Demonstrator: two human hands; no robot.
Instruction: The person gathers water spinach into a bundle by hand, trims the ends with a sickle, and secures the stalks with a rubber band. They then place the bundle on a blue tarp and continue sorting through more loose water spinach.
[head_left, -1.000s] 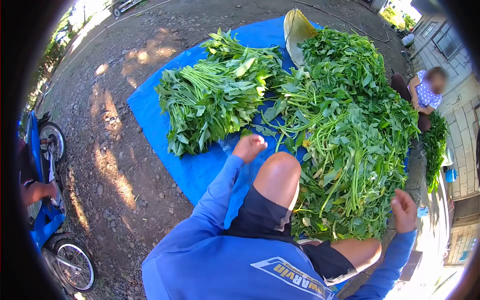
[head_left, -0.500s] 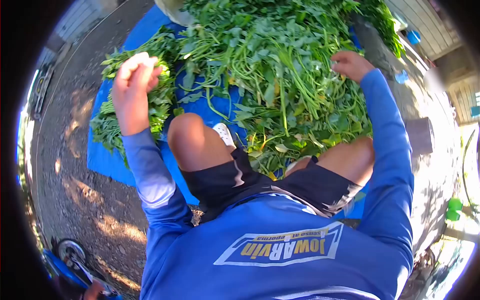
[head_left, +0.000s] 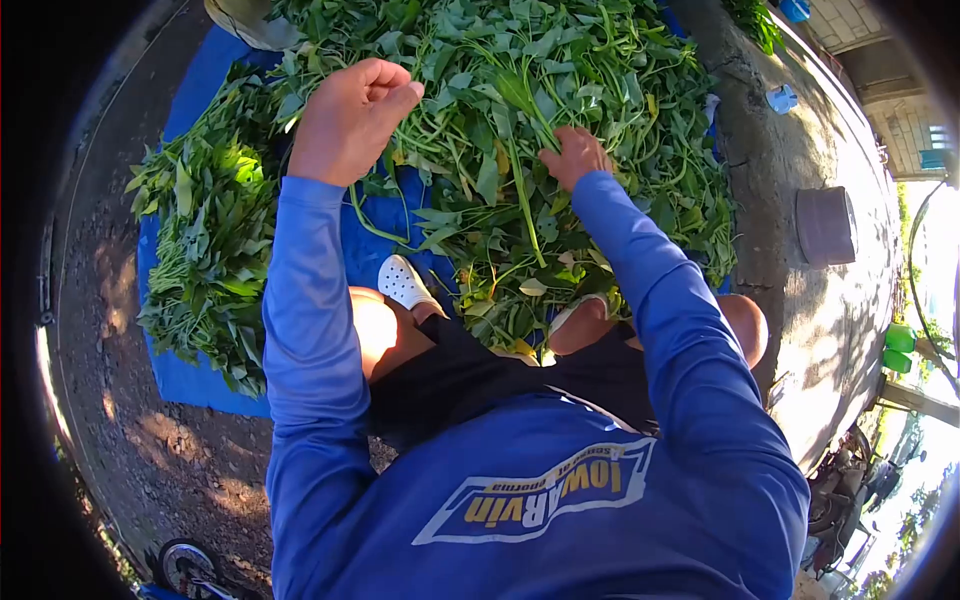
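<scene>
A large heap of leafy green stems (head_left: 470,60) lies in front of me on a blue tarp (head_left: 385,215). My left hand (head_left: 345,120) is over the near left part of the heap. Its fingers are curled, with the thumb close to the index finger and nothing visible between them. Low in the middle of the heap, my right hand (head_left: 580,158) closes on several green stems (head_left: 530,105) whose leafy ends point away from me. Its fingertips are partly hidden. To the left lies a bundle of greens (head_left: 205,240) with its leaves and stems gathered together.
My feet, in white clogs (head_left: 403,283), rest at the heap's near edge. A pale sack (head_left: 255,22) stands at the far left. On the right are a concrete ledge (head_left: 745,150), a greyish-purple bucket (head_left: 826,227) and a green object (head_left: 898,348). A wheel (head_left: 188,568) shows at lower left.
My left hand has moved right, from above the left bundle toward the heap. My right hand has come left and down from the heap's right side onto the stems. The view has shifted too.
</scene>
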